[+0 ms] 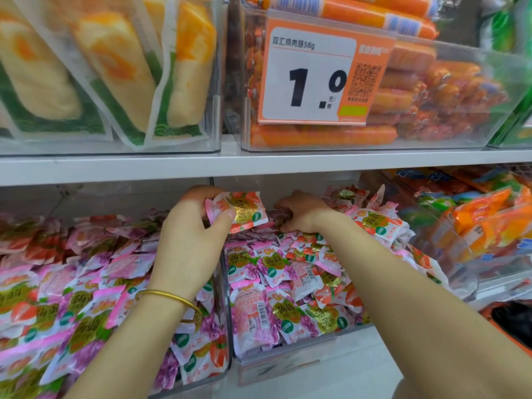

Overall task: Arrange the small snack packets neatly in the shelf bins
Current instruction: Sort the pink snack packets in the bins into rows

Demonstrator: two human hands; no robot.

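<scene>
My left hand [192,226], with a gold bangle on the wrist, grips a small pink-and-white snack packet [240,212] and holds it up above the divide between two clear bins. My right hand [302,215] reaches deep into the back of the middle bin [276,361], its fingers curled down on the packets [290,272] heaped there; whether it grips one is hidden. The left bin [223,367] is full of the same pink, purple and orange packets [72,298].
A white shelf board [259,165] runs just above my hands. On it stand clear bins of cake rolls [115,67] and orange sausages [403,90] behind a price tag [319,76]. To the right a bin [460,289] holds orange packets.
</scene>
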